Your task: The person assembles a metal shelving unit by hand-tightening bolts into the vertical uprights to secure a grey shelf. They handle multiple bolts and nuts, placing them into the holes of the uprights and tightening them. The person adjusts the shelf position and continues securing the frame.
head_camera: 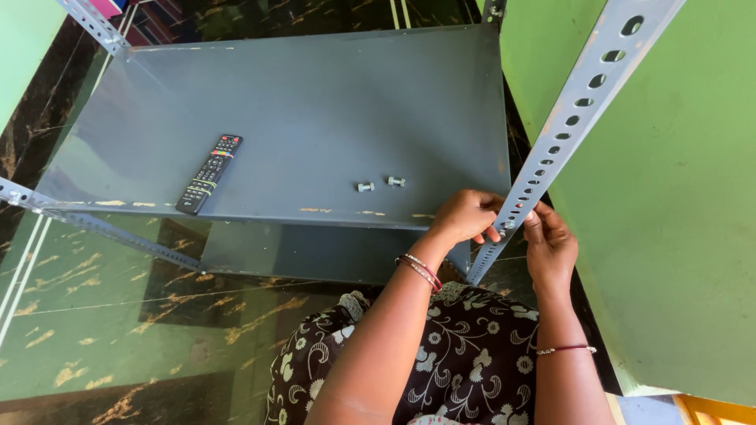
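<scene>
Both hands pinch a fastener at the near right corner, left hand (466, 216) and right hand (549, 244) closed together on the slotted upright (563, 134) where it meets the grey shelf (315, 118), so this looks like bolting that corner, which calls for lining up the holes, with two spare bolts (379, 184) lying near

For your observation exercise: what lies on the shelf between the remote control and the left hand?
Head view: two small bolts lie between the remote control and left hand.

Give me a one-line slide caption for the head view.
Both hands, left hand and right hand, work at a slotted steel upright by a grey shelf bearing two bolts and a remote.
</scene>
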